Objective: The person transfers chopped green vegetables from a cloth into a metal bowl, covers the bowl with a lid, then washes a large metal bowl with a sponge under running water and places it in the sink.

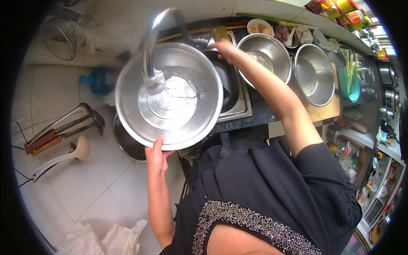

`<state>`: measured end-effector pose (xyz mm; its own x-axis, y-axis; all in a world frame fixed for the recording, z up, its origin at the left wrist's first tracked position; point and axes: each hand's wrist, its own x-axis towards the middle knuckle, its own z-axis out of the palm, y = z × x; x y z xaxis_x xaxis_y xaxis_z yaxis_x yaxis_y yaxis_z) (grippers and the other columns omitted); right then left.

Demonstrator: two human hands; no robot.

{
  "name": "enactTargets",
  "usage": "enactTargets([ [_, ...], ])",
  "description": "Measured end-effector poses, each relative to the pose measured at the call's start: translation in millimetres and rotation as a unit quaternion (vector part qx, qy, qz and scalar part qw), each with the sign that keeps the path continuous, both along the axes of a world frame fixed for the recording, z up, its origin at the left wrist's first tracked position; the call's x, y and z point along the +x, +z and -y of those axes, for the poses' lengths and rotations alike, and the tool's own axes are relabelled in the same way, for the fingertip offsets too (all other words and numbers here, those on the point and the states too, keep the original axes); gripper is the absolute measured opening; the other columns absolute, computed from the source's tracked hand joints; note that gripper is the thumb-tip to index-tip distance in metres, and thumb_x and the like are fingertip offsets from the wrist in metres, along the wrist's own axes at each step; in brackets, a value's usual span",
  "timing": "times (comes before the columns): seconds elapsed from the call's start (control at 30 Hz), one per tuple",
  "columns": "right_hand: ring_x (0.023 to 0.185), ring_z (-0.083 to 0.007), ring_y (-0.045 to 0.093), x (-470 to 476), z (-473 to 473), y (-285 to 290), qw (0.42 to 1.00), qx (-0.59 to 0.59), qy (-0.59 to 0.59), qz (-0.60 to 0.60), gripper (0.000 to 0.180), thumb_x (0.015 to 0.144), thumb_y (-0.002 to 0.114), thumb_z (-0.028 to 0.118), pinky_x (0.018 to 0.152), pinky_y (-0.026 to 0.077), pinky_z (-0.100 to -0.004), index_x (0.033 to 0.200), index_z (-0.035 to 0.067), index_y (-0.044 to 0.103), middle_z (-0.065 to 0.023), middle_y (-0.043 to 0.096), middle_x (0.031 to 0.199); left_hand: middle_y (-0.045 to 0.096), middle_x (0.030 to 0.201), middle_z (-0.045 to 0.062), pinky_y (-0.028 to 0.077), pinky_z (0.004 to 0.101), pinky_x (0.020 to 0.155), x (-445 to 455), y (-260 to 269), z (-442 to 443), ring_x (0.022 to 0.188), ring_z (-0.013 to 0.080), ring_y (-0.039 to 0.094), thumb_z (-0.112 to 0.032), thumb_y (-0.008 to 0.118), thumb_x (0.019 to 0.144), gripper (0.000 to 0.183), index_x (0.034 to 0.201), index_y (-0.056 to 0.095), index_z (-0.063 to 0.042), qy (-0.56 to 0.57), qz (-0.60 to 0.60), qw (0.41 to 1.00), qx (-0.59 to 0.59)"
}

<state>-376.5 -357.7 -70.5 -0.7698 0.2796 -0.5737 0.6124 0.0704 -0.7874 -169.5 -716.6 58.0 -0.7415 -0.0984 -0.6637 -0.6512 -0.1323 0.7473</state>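
My left hand point(158, 156) grips the near rim of a large stainless steel basin point(204, 127), thumb on top and fingers beneath. Clear liquid lies in the basin's bottom. Over the basin curves a chrome faucet spout point(149, 47), its end wrapped in white material. My right hand point(225, 51) reaches to the faucet's base, close to a metal part there that looks like the handle; whether it touches it I cannot tell. Beneath my right forearm stands a second steel basin point(280, 60) with clear liquid in it. The dark sink bowl point(234, 92) is partly hidden by the large basin.
A third steel basin point(314, 76) stands on a wooden board point(330, 106). Behind are a white bowl with eggs point(259, 22) and a teal container point(349, 84) of green stalks. Ladles point(79, 121) hang at left. A dark pan point(127, 143) lies below the large basin.
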Motion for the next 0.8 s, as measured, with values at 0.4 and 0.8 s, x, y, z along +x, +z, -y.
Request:
enactTargets([
  [0.4, 0.117, -0.0387, 0.052, -35.0, 25.0, -23.0, 0.971, 0.158, 0.124, -0.13, 0.097, 0.071, 0.066, 0.03, 0.097, 0.045, -0.0398, 0.145, -0.006, 0.016, -0.0295, 0.051, 0.126, 0.056, 0.119, 0.013, 0.038, 0.0332, 0.098, 16.6, -67.5, -27.2, 0.107, 0.0244, 0.054, -0.006, 0.051, 0.089, 0.034, 0.119, 0.047, 0.01, 0.098, -0.178, 0.96, -0.192],
  [0.8, 0.106, -0.0347, 0.06, 259.6, 16.1, -34.0, 0.958, 0.059, 0.263, -0.1, 0.044, 0.079, 0.052, 0.017, 0.094, 0.046, -0.0402, 0.12, 0.001, 0.059, -0.0223, 0.063, 0.112, 0.048, 0.13, 0.017, 0.034, 0.0321, 0.102, 21.2, -74.0, -52.9, 0.112, 0.0262, 0.052, 0.001, 0.046, 0.085, 0.052, 0.134, 0.033, 0.007, 0.02, -0.303, 0.914, -0.27],
])
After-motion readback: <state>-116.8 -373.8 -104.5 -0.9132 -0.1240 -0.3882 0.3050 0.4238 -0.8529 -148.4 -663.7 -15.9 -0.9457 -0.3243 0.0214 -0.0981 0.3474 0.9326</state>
